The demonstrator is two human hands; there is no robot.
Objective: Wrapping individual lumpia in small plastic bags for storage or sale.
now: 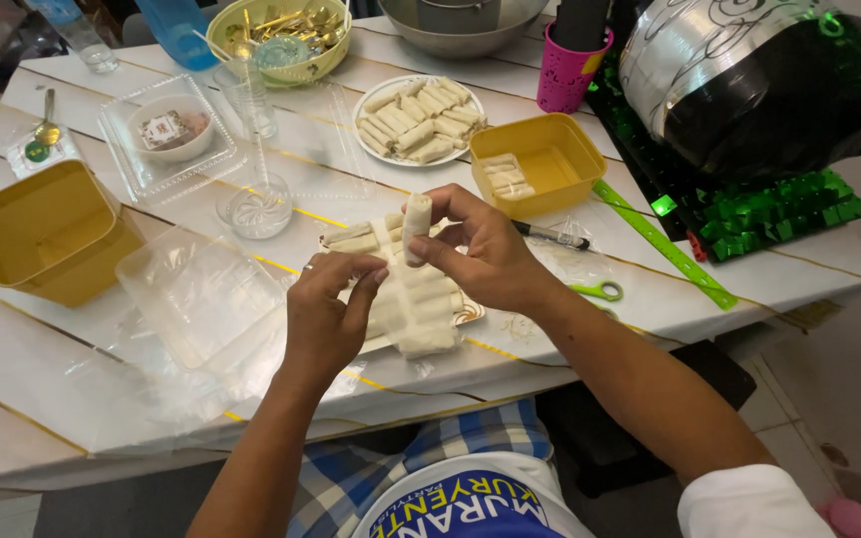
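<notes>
White tabletop (650, 289) with thin gold lines is filling most of our view from above, and it is crowded with food containers. We are looking down at our own two bare hands working over a tray (470, 313), which is mostly hidden under the pale rolled pastries (421, 309) that are lying on it.

Our right hand (485, 249) is pinching one rolled pastry (417, 221) upright between thumb and fingertips, closed firmly on it, just above the pile. Our left hand (326, 309) is curling beside it, fingers bent inward toward the roll; whether they are touching it or gripping anything we cannot tell, since the fingertips are facing away from us.

A white plate (362, 112) of more rolls is sitting farther back, and a yellow tub (560, 164) just beside it is holding a few. A larger yellow tub (52, 234) is standing at the left, near clear plastic lids (196, 289) whose edges are hard to make out against the table. A black pen (550, 235), green-handled scissors (598, 291) and a green ruler (660, 244) are lying to the right. A metal bowl (460, 30) and a pink cup (570, 70) are being cut off by the top edge. A large shiny black and silver object (759, 80) at upper right is too unclear to identify.
</notes>
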